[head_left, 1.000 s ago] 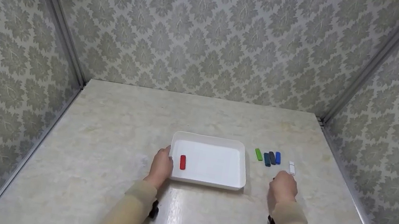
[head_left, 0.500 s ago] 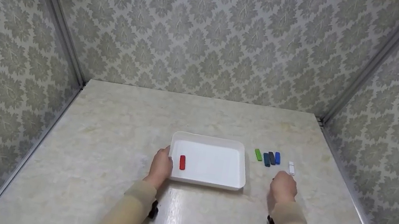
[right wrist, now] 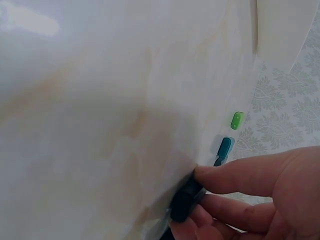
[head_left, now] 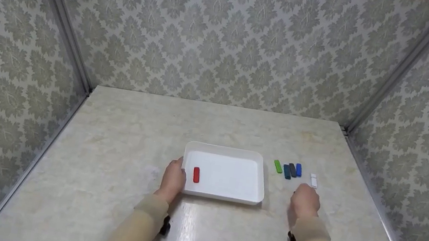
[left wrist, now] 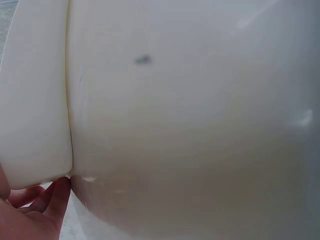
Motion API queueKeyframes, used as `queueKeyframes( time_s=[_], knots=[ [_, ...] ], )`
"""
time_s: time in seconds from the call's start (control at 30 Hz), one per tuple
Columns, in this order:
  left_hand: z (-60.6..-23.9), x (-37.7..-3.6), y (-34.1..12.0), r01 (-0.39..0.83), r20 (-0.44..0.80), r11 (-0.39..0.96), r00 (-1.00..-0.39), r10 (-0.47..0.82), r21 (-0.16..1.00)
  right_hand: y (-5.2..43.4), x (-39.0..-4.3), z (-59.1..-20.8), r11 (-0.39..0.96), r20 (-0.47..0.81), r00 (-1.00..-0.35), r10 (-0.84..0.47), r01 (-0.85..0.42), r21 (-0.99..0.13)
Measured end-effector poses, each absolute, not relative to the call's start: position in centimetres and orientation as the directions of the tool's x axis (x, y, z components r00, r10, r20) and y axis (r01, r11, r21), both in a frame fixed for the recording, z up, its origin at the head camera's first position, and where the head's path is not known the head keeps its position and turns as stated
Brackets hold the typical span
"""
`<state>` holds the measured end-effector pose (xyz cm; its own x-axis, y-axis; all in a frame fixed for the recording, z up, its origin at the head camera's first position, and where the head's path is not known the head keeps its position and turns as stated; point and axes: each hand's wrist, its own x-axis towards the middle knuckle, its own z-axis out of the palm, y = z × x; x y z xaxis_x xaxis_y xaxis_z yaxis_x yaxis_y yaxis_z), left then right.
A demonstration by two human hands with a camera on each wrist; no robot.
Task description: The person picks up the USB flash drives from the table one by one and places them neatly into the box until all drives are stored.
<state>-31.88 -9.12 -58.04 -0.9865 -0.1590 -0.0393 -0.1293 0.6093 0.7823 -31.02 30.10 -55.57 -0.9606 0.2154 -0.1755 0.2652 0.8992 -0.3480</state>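
While the marbled surface [head_left: 123, 132] stretches out beneath it all, look at the white tray [head_left: 231, 178], sitting open side up! At its nine o'clock, the left hand [head_left: 173, 180] has fingers curled on the wall. Out beyond three o'clock, the right hand [head_left: 304, 200] has thumb and fingers clamped on a black stick [right wrist: 185, 200]; whether that touches down, can't tell. Eleven o'clock from that hand, a tight line-up: teal stick [head_left: 287, 172], dark grey stick [head_left: 293, 170], blue stick [head_left: 298, 170], with a green stick [head_left: 278, 166] slightly apart, trayward. Near twelve, a white stick [head_left: 314, 181]. Inside the tray, towards nine, lies a red stick [head_left: 196, 174]!
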Motion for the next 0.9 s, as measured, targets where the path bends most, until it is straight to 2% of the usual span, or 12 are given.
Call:
queueKeyframes(
  time_s=[0.47, 0.73, 0.9],
  knots=[
    [-57.8, -31.7, -9.2, -0.147, -0.061, 0.609, -0.985, -0.160, 0.779, 29.0, -31.6, -53.8, 0.856, -0.234, -0.937, 0.258, 0.334, -0.395],
    [-57.9, -31.7, -9.1, -0.144, -0.060, 0.594, -0.986, -0.158, 0.791, 27.5, -32.1, -52.7, 0.876, -0.155, -0.961, 0.229, 0.272, -0.397],
    [-57.9, -31.8, -9.1, -0.115, -0.019, 0.638, -0.988, -0.154, 0.761, 26.2, -32.3, -51.9, 0.882, -0.092, -0.976, 0.199, 0.219, -0.418]
  ],
)
